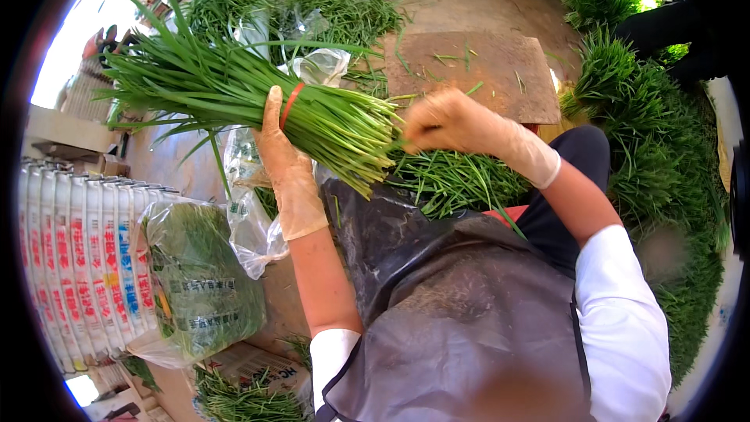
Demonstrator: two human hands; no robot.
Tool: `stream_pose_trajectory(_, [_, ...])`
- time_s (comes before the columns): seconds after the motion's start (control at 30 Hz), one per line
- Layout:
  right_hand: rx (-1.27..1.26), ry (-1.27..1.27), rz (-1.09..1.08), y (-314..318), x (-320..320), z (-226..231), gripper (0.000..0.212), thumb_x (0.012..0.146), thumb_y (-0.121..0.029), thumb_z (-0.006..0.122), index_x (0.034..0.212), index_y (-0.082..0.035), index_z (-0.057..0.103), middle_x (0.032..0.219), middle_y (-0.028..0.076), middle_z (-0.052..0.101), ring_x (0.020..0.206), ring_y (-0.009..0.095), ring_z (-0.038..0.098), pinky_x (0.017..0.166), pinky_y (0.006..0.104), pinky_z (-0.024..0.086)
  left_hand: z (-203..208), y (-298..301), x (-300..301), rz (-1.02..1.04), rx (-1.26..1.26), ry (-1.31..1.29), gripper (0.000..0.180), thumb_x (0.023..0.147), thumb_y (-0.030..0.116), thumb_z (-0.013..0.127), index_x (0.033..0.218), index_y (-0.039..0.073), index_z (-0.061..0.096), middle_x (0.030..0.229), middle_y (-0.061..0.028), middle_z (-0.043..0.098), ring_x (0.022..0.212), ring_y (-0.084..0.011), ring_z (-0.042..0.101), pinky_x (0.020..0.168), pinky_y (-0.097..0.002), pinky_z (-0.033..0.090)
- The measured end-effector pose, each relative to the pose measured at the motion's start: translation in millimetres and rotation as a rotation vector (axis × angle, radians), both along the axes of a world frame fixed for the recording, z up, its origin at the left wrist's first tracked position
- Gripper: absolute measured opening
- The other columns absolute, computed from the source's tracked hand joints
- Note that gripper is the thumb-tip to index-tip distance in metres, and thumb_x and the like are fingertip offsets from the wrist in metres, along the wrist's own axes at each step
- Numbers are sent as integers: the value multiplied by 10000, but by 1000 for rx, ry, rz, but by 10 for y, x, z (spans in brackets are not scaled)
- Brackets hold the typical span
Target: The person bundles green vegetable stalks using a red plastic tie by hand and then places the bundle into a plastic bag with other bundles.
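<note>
A thick bunch of garlic chives [344, 119] lies slantwise across my left hand [277, 148], its leaf tips toward the far left and its pale cut ends toward the right. Round its middle runs a red band [291, 103], just by my left thumb. My left hand is closed under and around the bunch. Close to the cut ends is my right hand [449, 121], its fingers curled but smeared by motion; whether they pinch anything is unclear. Both hands wear thin pale gloves. Loose chives [461, 180] lie below my right hand, beside my dark apron [469, 297].
A worn wooden board [476, 70] with scattered stems lies ahead. Chive heaps [637, 141] line the right side, and another pile [344, 16] lies far ahead. At left are a clear bag of greens [207, 281], a crumpled plastic bag [256, 234] and white stacked containers [86, 266].
</note>
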State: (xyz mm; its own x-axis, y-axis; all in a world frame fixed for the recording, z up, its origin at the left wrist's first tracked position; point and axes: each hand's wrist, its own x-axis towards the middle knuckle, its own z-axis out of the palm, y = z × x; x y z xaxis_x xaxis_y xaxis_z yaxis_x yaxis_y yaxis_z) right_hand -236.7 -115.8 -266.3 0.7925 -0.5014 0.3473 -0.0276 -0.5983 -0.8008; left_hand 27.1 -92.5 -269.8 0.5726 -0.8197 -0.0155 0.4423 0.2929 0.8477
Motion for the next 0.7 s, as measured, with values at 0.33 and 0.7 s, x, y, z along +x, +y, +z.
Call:
stream_pose_trajectory(0.33, [112, 169, -435, -162, -558, -114, 346, 917, -320, 577, 1154, -74, 635, 1087, 167, 667, 968, 345, 640, 834, 387, 511, -91, 53, -34, -135, -170, -162, 459, 992, 296, 440, 1316, -25, 485, 1237, -153, 604, 1115, -267, 581, 1018, -394, 439])
stream_pose_trajectory(0.7, [586, -181, 130, -388, 376, 871, 1058, 803, -337, 768, 1508, -21, 44, 1387, 199, 447, 1244, 243, 442, 1061, 355, 366, -12, 224, -650, -669, -253, -78, 609, 782, 125, 670, 1338, -15, 463, 1279, -122, 555, 1136, -251, 563, 991, -384, 460])
